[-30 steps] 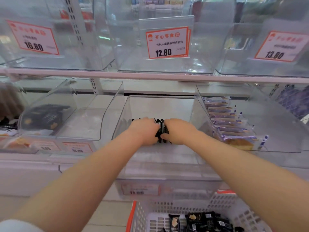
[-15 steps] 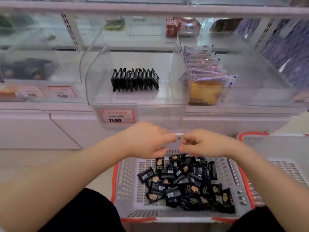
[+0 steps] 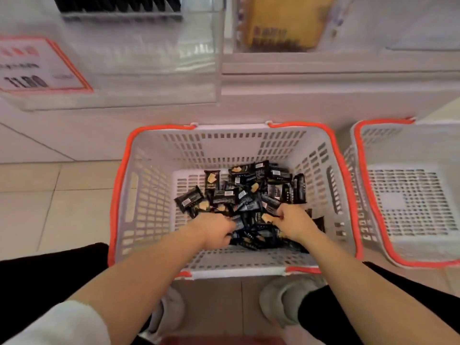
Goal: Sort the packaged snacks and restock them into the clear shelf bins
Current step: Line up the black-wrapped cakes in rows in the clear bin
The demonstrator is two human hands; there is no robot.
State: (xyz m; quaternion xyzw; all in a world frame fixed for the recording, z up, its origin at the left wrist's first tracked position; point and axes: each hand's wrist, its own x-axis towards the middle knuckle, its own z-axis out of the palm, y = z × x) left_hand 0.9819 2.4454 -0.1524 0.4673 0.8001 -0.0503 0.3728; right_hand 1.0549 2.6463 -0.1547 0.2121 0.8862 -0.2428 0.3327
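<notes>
A heap of black snack packets (image 3: 246, 202) lay in the white basket with the orange rim (image 3: 119, 195) at the centre of the frame. Both hands were down in the heap: the left hand (image 3: 215, 231) had its fingers curled into the packets, though whether it gripped one I could not tell, while the right hand (image 3: 292, 221) pinched a packet between thumb and fingers. A second, matching basket (image 3: 408, 195) stood just beside, at the right edge. Along the top, a clear shelf bin (image 3: 199, 58) held a row of black packets (image 3: 117, 5), with an orange-bordered price tag (image 3: 37, 66) at upper left.
</notes>
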